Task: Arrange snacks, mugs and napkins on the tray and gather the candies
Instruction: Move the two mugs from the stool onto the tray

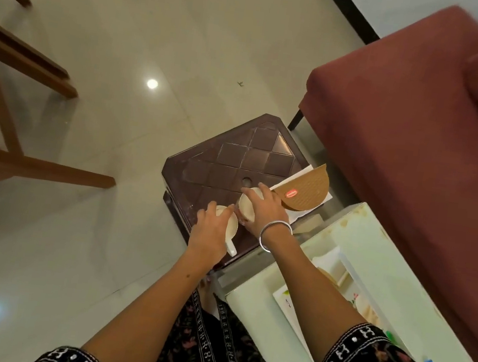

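Sofa (415,138): a dark red seat is seen just beyond and to the right of the stool.
Table (374,261): a pale green top is set right of the stool, touching or nearly touching its near right edge; paper items are seen on it, too blurred to be told apart.
Stool (234,161): a dark brown plastic top with a diamond pattern and a small round hole at the middle; both mugs are stood on its near half.
Napkins (299,180): white sheets are laid at the stool's right edge, partly over the rim.
Snack (307,190): a tan half-round pack with a red label is laid on the napkins, at the stool's right edge.
Right mug (247,205): a white mug is stood near the stool's middle; whether anything is in it cannot be told.
Left mug (230,232): a white mug is stood at the stool's near edge, its handle turned toward the person; its contents are hidden by the hand.
Left hand (212,232): it is laid palm down over the left mug, fingers closed on its rim.
Right hand (261,211): a silver bangle is worn at the wrist; the fingers are curled round the right mug, gripping its side.
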Demonstrator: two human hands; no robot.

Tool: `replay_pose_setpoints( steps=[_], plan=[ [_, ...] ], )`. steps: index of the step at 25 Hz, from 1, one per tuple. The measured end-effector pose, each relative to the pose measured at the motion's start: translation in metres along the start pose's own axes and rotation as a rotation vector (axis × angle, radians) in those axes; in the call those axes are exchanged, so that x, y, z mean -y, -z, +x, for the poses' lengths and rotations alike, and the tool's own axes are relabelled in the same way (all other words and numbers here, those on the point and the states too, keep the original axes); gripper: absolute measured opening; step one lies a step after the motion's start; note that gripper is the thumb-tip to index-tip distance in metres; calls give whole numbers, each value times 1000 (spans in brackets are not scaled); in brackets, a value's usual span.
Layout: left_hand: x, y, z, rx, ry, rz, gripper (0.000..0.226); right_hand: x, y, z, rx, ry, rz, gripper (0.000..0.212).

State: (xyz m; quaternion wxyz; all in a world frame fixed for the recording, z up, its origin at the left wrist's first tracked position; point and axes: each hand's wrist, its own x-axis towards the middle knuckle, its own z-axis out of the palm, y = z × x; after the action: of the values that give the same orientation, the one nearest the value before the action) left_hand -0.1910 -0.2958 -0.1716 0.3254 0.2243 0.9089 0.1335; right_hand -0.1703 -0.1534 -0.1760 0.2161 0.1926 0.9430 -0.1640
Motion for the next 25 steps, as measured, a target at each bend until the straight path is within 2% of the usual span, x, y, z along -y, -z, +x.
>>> replay_pose_setpoints(
  steps=[7,11,18,25],
  plan=[
    [2,3,3,18,-1,11,83,-4,-1,2,22,-5,34,78],
    [-8,-1,-18,-15,15,20,84,-19,4,-20,-22,-57,100,81],
    [-77,-46,-73,-7,-30,35,79,-88,9,-112,-49,-84,99,80],
    [-163,-133,-142,21,-55,-29,85,-183,1,-215,-60,-57,39,78]
  ],
)
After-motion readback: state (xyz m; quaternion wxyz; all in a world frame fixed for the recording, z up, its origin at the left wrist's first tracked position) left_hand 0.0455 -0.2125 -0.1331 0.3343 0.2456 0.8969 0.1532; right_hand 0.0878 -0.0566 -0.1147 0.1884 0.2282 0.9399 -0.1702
